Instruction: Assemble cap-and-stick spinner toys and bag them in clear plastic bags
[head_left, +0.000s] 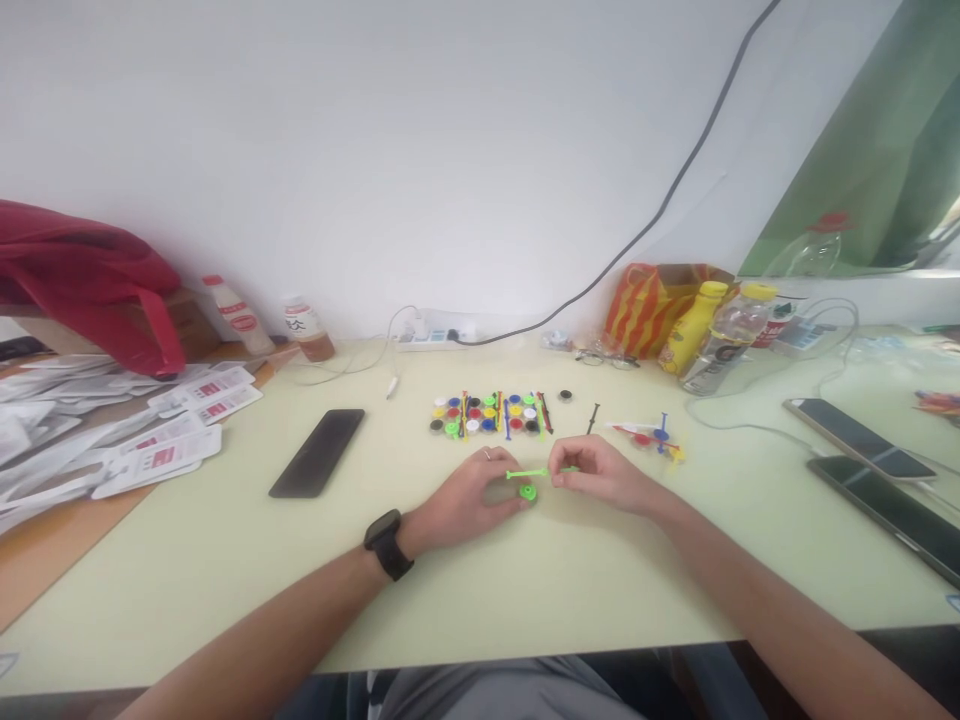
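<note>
My left hand (469,500) rests on the pale table (525,580), fingers curled around a small green wheel (529,492). My right hand (592,470) pinches a thin green rod (527,473) that points left, just above the wheel. Behind my hands lies a group of several coloured wheels and rods (489,414). To the right of it sits a small assembled piece of red, blue and yellow parts (651,436). A single black wheel (565,395) and a black rod (593,418) lie apart near them.
A black phone (317,452) lies at the left, two more phones (855,432) at the right. Bottles (694,328), an orange bag (645,305), a power strip (435,335), white packets (161,450) and a red bag (90,285) line the back and left.
</note>
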